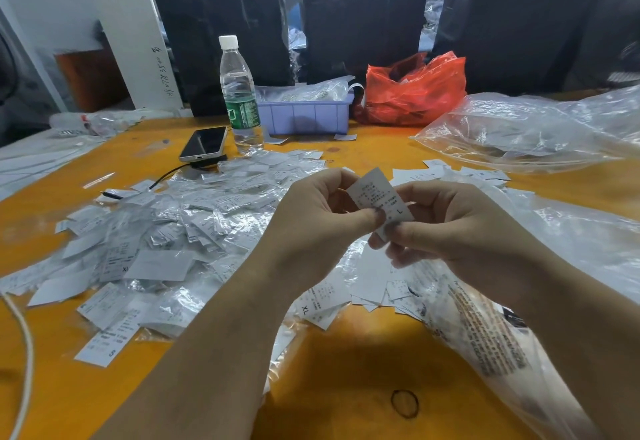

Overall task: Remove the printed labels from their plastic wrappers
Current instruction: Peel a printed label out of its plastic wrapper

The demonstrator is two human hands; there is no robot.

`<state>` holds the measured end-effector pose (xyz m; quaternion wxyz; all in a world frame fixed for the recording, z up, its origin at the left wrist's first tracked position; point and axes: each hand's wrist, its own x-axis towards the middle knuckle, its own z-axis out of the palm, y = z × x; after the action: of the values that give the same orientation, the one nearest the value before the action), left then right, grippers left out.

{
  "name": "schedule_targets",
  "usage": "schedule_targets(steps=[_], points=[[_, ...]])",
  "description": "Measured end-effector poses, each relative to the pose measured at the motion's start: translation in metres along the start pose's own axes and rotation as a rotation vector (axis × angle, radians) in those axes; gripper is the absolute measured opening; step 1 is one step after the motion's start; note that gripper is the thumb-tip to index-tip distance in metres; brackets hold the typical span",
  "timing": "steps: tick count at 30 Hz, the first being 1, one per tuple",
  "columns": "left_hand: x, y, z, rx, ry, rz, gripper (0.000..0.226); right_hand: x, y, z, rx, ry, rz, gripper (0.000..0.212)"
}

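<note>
Both hands hold one small white printed label (377,193) marked "L" above the orange table (346,370). My left hand (318,218) pinches its left edge between thumb and fingers. My right hand (446,221) pinches its lower right corner. Whether a clear wrapper is still round this label I cannot tell. A big heap of wrapped labels in crinkled clear plastic (166,231) covers the table to the left. More loose labels (374,287) lie under my hands.
A water bottle (240,93), a phone (204,143) with a cable, a purple tray (304,115) and a red plastic bag (412,89) stand at the back. Large clear bags (519,128) lie to the right. A black ring (404,403) lies near the front.
</note>
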<state>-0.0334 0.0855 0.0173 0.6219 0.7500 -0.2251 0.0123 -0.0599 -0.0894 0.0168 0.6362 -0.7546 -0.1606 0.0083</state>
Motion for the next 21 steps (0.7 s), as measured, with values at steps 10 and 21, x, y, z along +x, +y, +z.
schedule_targets(steps=[10,21], points=[[0.001,-0.006,0.007,-0.002,0.027,-0.010,0.014,0.001,0.002,0.001,0.012,0.064,-0.005,0.028],[0.000,-0.008,0.012,0.091,0.026,-0.108,0.014,0.005,0.004,0.003,0.137,0.224,0.037,0.012]])
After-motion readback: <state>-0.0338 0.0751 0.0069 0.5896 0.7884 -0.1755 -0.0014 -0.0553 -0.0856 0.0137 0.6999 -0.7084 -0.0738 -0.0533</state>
